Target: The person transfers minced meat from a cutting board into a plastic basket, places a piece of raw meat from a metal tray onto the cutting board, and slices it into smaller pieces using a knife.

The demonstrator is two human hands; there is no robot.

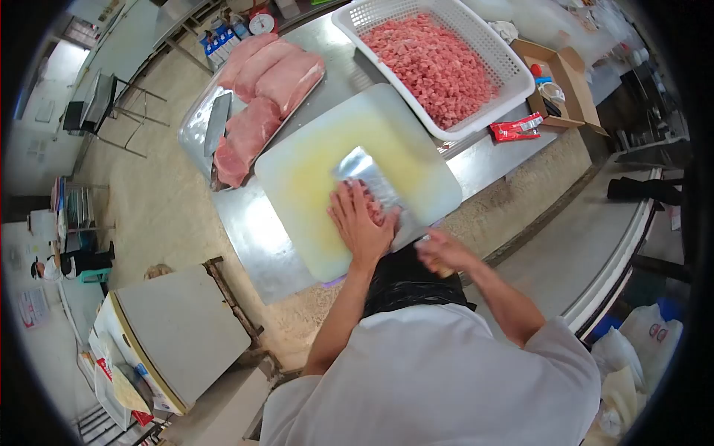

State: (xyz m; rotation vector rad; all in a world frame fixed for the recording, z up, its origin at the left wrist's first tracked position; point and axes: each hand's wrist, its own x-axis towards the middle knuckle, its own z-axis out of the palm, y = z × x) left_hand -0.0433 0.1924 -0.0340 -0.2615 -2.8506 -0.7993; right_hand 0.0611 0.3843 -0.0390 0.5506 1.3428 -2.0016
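Note:
My left hand presses over pink diced meat, holding it against the cleaver's wide blade. Its fingers reach forward along the pile, and the thumb lies near the blade. In my right hand, blurred by motion, is the handle of the cleaver. The cleaver's shiny blade slants across the white cutting board, close to the board's near edge. Yellowish stains mark the board's middle. Part of the diced meat is hidden under my left hand.
Large raw meat slabs lie on a metal tray at the left, beside a knife. A white perforated basket of diced meat stands behind the board. To its right are a red packet and cardboard box. Another person is far left.

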